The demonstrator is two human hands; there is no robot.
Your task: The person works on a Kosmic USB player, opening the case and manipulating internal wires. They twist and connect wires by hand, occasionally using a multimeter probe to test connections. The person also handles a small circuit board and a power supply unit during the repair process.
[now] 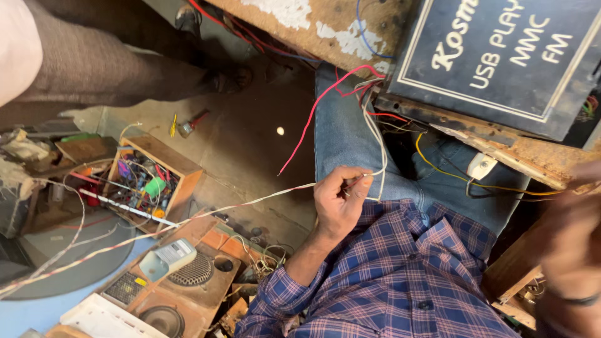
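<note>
- Left hand pinched on a twisted red-and-white wire, over the lap.
- Right hand blurred at frame edge; grip impossible to tell.
- Wooden box of parts on the floor.

The person's left hand pinches a white wire between thumb and fingertips above the lap; the wire rises to the rusty edge of a black panel, beside a red wire. A twisted red-and-white cable runs from the same fingers off to the left. The right hand is a blur at the right edge. Below the cable sit a wooden box of parts and a wooden speaker cabinet.
</note>
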